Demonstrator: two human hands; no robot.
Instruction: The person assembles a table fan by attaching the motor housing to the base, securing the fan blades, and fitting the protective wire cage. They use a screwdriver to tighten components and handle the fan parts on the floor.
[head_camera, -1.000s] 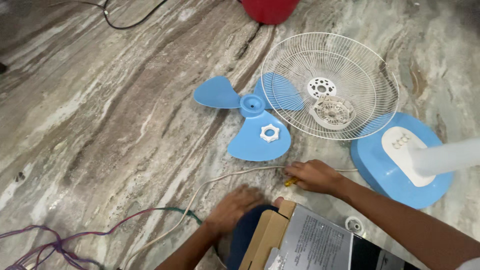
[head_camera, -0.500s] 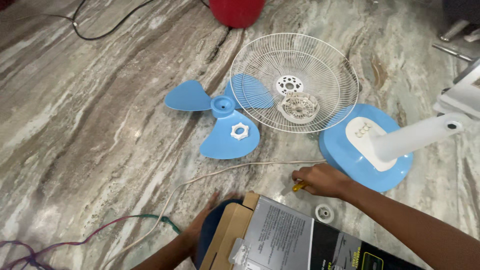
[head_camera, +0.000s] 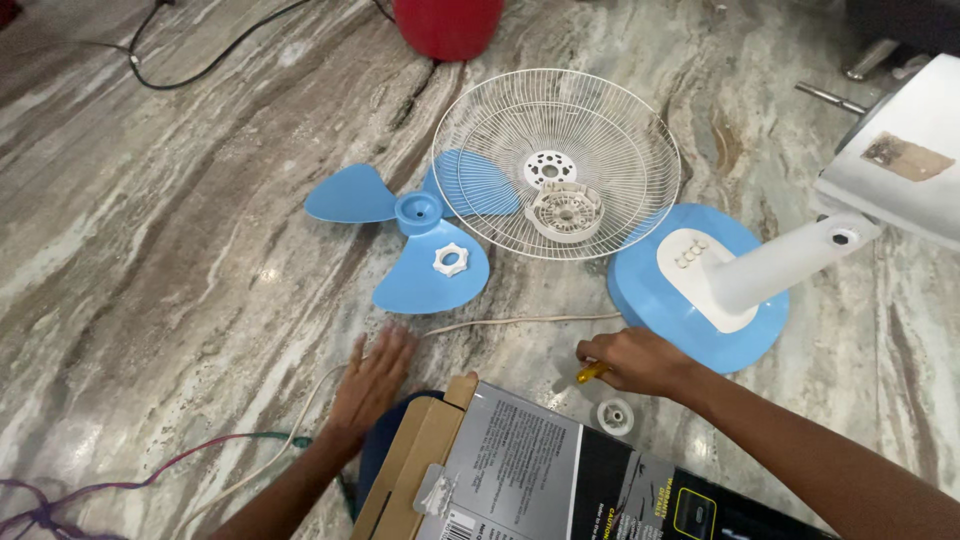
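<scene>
1. Your left hand (head_camera: 372, 380): fingers spread, flat on the floor (head_camera: 170, 230), over the white cord (head_camera: 500, 322).
2. Your right hand (head_camera: 632, 360): closed around a yellow-handled tool (head_camera: 590, 373), beside the blue fan base (head_camera: 690, 300).
3. Blade (head_camera: 420, 250) and grille (head_camera: 555, 160): on the floor ahead.
4. Box (head_camera: 530, 470): nearest you.

Both of the person's arms were bare from the lower edge of the view down to the hands, with no sleeve showing on either forearm. The left hand (head_camera: 372, 385) wore no ring, watch or glove that could be made out, and its fingers were uncovered. The right hand (head_camera: 637, 360) was likewise bare, and its wrist carried no band or strap. No clothing showed on either arm.
</scene>
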